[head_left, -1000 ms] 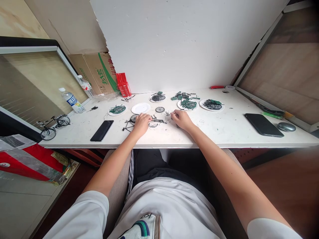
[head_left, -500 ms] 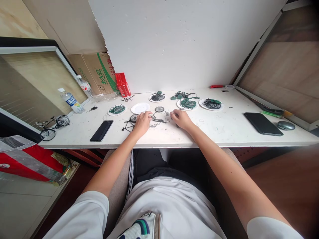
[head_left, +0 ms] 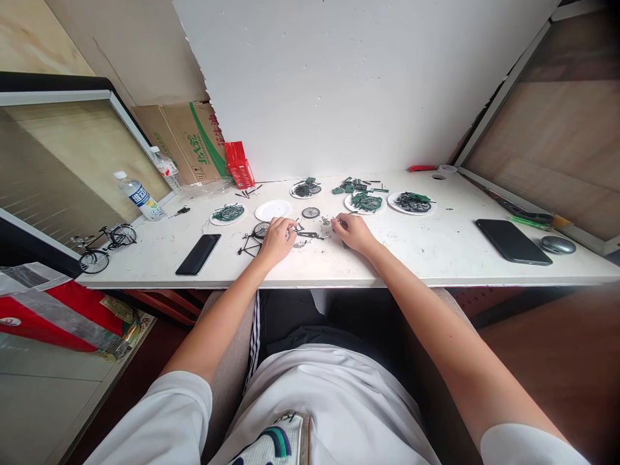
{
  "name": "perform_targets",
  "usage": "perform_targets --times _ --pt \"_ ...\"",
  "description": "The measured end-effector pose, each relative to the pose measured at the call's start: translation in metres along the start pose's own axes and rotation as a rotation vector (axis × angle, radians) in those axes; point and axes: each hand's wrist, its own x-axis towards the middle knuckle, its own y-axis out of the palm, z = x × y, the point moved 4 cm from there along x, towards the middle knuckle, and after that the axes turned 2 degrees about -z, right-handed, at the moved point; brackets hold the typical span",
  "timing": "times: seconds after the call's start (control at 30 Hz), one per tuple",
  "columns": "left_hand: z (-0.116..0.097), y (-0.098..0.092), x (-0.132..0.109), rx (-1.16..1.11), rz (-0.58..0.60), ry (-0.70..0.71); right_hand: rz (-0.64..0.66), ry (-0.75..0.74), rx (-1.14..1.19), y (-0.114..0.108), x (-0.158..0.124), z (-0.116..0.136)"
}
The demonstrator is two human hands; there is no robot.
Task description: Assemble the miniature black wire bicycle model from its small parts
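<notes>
My left hand [head_left: 278, 240] is closed in a pinch above the middle of the white desk; whatever sits between its fingertips is too small to name. Beside and partly under it lie a black model bicycle frame [head_left: 250, 245] and a spoked wheel [head_left: 260, 230]. To its right are black bicycle parts [head_left: 309, 235]. My right hand [head_left: 354, 232] rests on the desk with thumb and forefinger pinched together at a tiny piece I cannot make out. Between the hands lie small grey bits [head_left: 325, 221] and, further back, a loose wheel [head_left: 310, 212].
Behind the hands stand a bare white plate [head_left: 273, 210] and plates of green and black parts [head_left: 367, 203]. An assembled model bicycle [head_left: 107, 245] and a phone [head_left: 198, 254] are at left. Another phone [head_left: 512, 241] and a mouse [head_left: 558, 244] are at right.
Both hands stay almost in place, with only slight finger movement. The whole view has shifted a touch; the parts on the desk look unmoved.
</notes>
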Motion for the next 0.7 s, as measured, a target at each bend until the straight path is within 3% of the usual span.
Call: perform_targets --times 0.43,0.7 --pt "0.005 0.004 0.0 -0.001 0.016 -0.019 -0.006 0.005 0.013 0.001 0.001 -0.003" --pt "0.009 0.006 0.0 -0.029 -0.126 0.056 -0.155 0.033 0.057 -0.005 0.002 -0.01"
